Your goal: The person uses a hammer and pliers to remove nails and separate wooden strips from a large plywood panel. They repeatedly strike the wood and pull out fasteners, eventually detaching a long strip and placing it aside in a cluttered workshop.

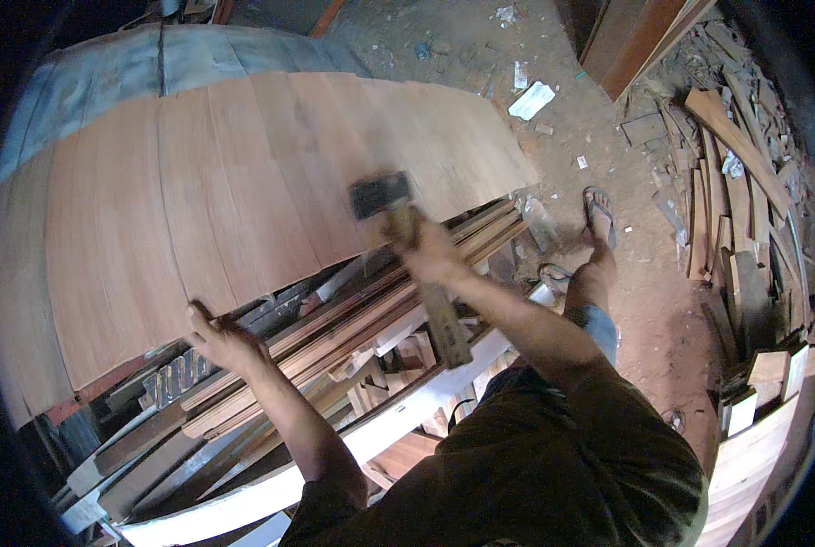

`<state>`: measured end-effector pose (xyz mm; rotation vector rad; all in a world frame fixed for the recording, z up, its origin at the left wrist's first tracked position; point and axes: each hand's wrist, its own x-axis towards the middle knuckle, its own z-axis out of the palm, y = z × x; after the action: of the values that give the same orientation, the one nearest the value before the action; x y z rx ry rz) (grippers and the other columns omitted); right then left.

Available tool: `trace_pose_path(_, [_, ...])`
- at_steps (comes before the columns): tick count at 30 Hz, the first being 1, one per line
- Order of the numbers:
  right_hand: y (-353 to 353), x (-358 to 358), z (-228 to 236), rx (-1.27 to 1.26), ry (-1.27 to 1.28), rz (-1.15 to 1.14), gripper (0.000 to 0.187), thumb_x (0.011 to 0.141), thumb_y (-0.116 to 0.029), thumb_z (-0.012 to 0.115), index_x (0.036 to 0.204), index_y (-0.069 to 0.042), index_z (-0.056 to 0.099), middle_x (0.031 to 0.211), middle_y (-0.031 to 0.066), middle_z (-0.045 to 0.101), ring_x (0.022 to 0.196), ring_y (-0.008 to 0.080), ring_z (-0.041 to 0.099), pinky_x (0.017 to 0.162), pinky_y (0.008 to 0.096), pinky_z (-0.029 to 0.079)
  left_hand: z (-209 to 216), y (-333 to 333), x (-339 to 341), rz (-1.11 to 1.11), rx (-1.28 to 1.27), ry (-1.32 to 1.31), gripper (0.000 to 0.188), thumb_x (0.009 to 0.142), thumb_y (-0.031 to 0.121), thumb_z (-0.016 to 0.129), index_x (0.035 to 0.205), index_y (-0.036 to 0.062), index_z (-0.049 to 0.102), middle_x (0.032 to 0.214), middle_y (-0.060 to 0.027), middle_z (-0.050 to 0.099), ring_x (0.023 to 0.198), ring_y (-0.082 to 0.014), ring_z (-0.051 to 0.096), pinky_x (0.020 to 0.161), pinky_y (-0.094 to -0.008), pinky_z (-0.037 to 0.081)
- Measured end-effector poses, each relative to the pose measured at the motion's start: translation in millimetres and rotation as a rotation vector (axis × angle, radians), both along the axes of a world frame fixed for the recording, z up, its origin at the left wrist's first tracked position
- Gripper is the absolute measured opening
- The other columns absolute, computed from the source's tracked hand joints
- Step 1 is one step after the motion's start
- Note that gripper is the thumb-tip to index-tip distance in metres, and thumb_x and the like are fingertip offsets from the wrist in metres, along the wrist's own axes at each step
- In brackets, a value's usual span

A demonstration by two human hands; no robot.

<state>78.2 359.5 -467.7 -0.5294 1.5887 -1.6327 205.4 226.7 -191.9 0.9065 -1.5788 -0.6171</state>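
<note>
The right hand (430, 251) has its fingers wrapped tight round the wooden handle of a mallet (380, 194), whose dark, blocky head is blurred and sits over the near edge of the panel (243, 182). The handle runs back under the wrist as a long, pale, squared stick. The left hand (218, 335) presses against the panel's near edge, fingers curled loosely on the rim, thumb lying below. The panel is a broad sheet of reddish-brown boards joined edge to edge, smooth and matte, with faint seams running across it. It lies on the counter (271, 483), above a rack of stacked timber strips (353, 319). Offcuts (736, 182) litter the dusty earth floor (644, 310) on the right.
</note>
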Motion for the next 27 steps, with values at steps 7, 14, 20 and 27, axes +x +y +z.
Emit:
trace_pose_path(7, [-40,-5,142,-0.433,0.166,0.001,0.064,0.09,-0.019,0.063,0.144,0.004,0.036,0.123,0.0323,0.058,0.105,0.0445,0.064,0.092,0.048,0.051,58,41,-5,0.188,-0.905,-0.494,0.051,0.095,0.022,0.066,0.137,-0.0017,0.048,0.144,-0.024,0.044,0.127,-0.0352,0.051,0.106,-0.045,0.047])
trace_pose_path(14, [-63,-24,88,-0.333,0.136,-0.121,0.065,0.089,-0.016,0.066,0.144,0.002,0.038,0.108,0.0272,0.061,0.097,0.0405,0.063,0.086,0.0484,0.05,104,18,-102,0.241,-0.701,-1.915,0.051,0.097,0.031,0.057,0.141,0.0061,0.052,0.157,-0.0215,0.032,0.147,-0.0368,0.027,0.121,-0.0564,0.011])
trace_pose_path(20, [-58,-54,-101,0.131,0.289,0.202,0.048,0.09,-0.022,0.065,0.127,0.003,0.048,0.108,0.0266,0.058,0.091,0.0441,0.058,0.079,0.0513,0.05,138,-49,-143,0.319,-0.692,-2.136,0.069,0.096,0.048,0.054,0.153,0.0138,0.037,0.161,-0.0195,0.025,0.149,-0.0371,0.021,0.12,-0.0572,0.009])
trace_pose_path(27, [-26,-133,-161,0.2,0.39,0.11,0.039,0.088,-0.019,0.067,0.118,0.003,0.055,0.114,0.0253,0.06,0.1,0.0366,0.062,0.079,0.046,0.05,175,-147,-198,0.317,-0.737,-2.154,0.073,0.097,0.055,0.048,0.155,0.013,0.032,0.162,-0.0182,0.023,0.151,-0.0347,0.02,0.12,-0.057,0.01])
